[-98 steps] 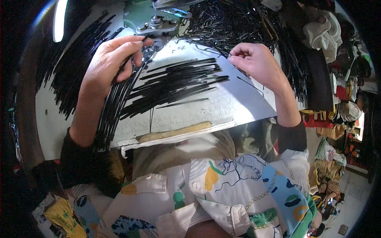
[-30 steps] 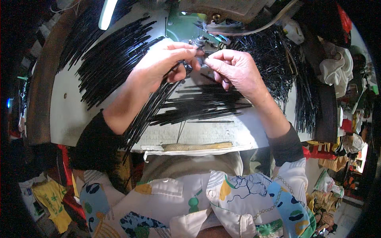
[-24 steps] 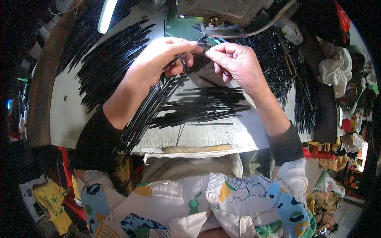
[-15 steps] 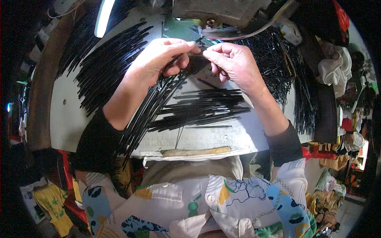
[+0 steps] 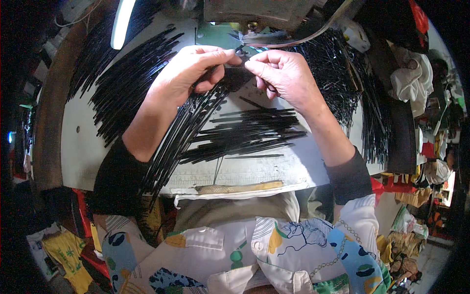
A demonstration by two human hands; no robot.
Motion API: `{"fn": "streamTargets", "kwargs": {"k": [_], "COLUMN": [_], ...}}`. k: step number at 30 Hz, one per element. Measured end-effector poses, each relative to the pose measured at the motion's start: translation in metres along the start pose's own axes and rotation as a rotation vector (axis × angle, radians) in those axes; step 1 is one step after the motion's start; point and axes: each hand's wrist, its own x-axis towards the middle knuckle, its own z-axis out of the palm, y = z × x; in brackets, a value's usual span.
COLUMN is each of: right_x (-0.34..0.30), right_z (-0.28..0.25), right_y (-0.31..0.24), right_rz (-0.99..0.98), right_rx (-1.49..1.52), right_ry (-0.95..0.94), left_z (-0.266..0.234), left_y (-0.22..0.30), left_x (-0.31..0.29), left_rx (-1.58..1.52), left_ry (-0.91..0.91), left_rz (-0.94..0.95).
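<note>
Both my hands are close together under the grey head of a machine (image 5: 262, 14). My left hand (image 5: 198, 66) is closed, thumb and forefinger pressed together beside a short dark end of a thin black strip (image 5: 239, 48). Just right of it, my right hand (image 5: 281, 71) pinches with thumb and forefinger; what lies between them is too small to make out. Below the hands, a pile of thin black strips (image 5: 249, 130) lies crosswise on the white tabletop (image 5: 313, 157). Another bundle of black strips (image 5: 183, 132) slants from under my left hand over the front edge.
More black strips (image 5: 129, 78) cover the table's left side, and a tangled heap of them (image 5: 338, 83) lies at the right. A bright tube lamp (image 5: 122, 24) hangs at upper left. A tan roll (image 5: 240, 187) lies along the front edge. White cloth (image 5: 413, 78) hangs at right.
The whole view has shifted slightly. My hands keep their pinching pose near the machine, and the black strip by my left hand shows less than before.
</note>
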Motion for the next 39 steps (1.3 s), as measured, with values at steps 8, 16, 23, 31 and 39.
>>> {"fn": "streamTargets", "kwargs": {"k": [8,16,23,31,39], "right_x": [-0.001,-0.001,0.0,0.001,-0.001], "right_z": [-0.01,0.0,-0.002,-0.001,-0.003], "right_y": [0.014,0.004,0.005,0.008,0.008], "right_rz": [0.054,0.015,0.025,0.025,0.068], "right_rx": [0.005,0.022,0.027,0.033,0.102], "right_ry": [0.043,0.033,0.005,0.019,0.011], "left_z": [0.006,0.001,0.0,0.002,-0.001], "left_y": [-0.01,-0.003,-0.005,-0.005,-0.004], "left_x": [0.019,0.005,0.006,0.01,0.011], "left_rx": [0.046,0.026,0.028,0.014,-0.007], "left_ry": [-0.05,-0.002,0.001,-0.006,-0.043], "left_rz": [-0.029,-0.005,-0.028,-0.049,-0.074]}}
